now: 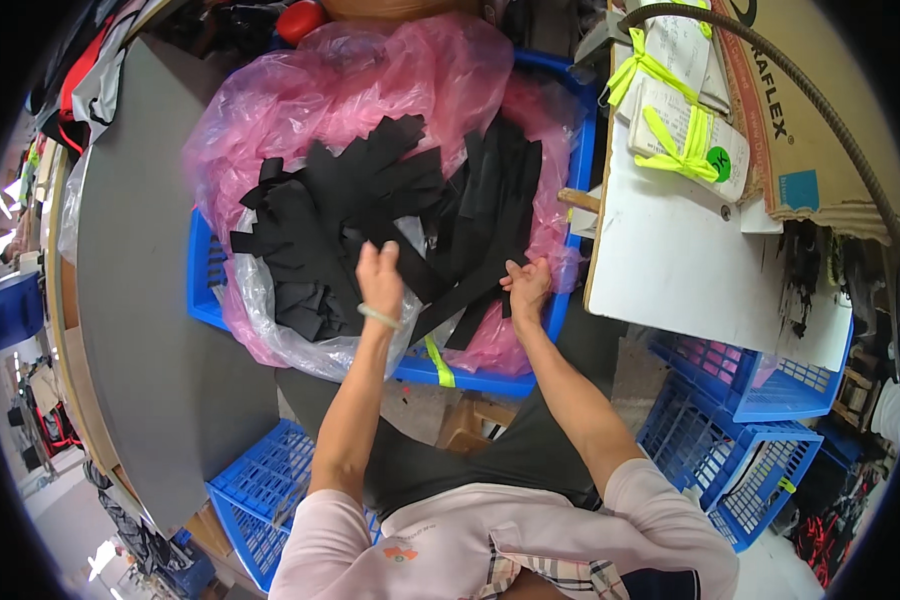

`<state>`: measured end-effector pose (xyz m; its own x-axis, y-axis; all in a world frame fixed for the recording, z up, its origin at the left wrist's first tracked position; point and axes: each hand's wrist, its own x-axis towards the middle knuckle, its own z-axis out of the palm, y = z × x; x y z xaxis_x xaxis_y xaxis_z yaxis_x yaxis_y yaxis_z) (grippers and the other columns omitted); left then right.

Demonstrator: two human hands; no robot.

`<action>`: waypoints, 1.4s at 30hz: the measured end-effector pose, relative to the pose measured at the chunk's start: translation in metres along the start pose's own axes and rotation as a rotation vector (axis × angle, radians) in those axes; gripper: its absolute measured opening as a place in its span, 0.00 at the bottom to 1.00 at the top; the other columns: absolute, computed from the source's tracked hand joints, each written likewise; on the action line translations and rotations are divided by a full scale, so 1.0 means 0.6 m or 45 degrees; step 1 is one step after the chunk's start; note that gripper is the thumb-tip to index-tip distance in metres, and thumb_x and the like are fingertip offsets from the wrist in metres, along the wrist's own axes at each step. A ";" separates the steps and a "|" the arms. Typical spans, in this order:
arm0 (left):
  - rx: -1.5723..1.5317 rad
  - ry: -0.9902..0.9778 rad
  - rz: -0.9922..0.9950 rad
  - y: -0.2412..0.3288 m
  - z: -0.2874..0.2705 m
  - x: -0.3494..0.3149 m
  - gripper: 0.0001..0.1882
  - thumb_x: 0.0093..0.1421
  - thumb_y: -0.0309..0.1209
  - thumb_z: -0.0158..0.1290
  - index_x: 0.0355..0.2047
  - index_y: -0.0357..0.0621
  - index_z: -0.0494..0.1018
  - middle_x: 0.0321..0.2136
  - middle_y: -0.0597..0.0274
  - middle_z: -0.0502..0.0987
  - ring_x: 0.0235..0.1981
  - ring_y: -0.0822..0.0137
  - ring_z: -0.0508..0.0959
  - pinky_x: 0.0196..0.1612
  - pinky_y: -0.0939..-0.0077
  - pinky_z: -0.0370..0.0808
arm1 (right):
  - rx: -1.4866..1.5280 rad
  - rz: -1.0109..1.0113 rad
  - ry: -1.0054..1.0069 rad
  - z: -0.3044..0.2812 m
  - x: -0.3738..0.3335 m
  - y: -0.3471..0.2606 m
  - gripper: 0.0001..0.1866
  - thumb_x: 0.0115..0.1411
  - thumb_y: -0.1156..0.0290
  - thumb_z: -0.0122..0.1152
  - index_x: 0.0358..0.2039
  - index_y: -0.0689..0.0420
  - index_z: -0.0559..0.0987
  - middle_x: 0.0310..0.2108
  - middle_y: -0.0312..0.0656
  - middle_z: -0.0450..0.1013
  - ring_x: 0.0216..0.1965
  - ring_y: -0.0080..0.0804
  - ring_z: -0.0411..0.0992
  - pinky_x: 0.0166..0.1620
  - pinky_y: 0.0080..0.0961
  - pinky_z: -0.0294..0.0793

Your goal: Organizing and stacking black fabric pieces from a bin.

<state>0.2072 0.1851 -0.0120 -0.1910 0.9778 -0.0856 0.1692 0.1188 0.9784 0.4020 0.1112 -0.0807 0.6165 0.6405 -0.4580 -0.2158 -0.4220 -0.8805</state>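
A blue plastic crate (203, 270) lined with pink and clear plastic film stands in front of me. In it lies a heap of black fabric strips (315, 205), fanned out in bunches on the left. More long black strips (485, 200) lie lengthwise on the right. Over the middle of the heap, my left hand (380, 285) has its fingers closed on a black fabric strip; the fingertips are slightly blurred. At the crate's right side my right hand (528, 290) pinches the end of a black strip, beside the pink film (550, 220).
A grey tabletop (145, 300) runs along my left. To the right, a white board (710, 280) carries tag bundles tied with yellow-green ribbon (690, 140) and a cardboard box (820, 110). Blue crates (260, 490) stand low at left and more crates (730, 460) at right.
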 end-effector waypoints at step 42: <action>-1.009 -0.358 -0.163 0.164 -0.205 -0.331 0.26 0.68 0.41 0.42 0.60 0.39 0.59 0.50 0.65 0.69 0.48 0.75 0.69 0.52 0.81 0.64 | 0.529 -0.490 -1.167 0.075 -0.400 -0.358 0.09 0.60 0.72 0.57 0.40 0.58 0.69 0.31 0.37 0.71 0.28 0.22 0.72 0.35 0.24 0.73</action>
<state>0.1428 -0.0185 0.1242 0.1027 0.9840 -0.1454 -0.5843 0.1780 0.7918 0.2664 0.0772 0.2127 -0.0670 0.9934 0.0936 -0.4756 0.0507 -0.8782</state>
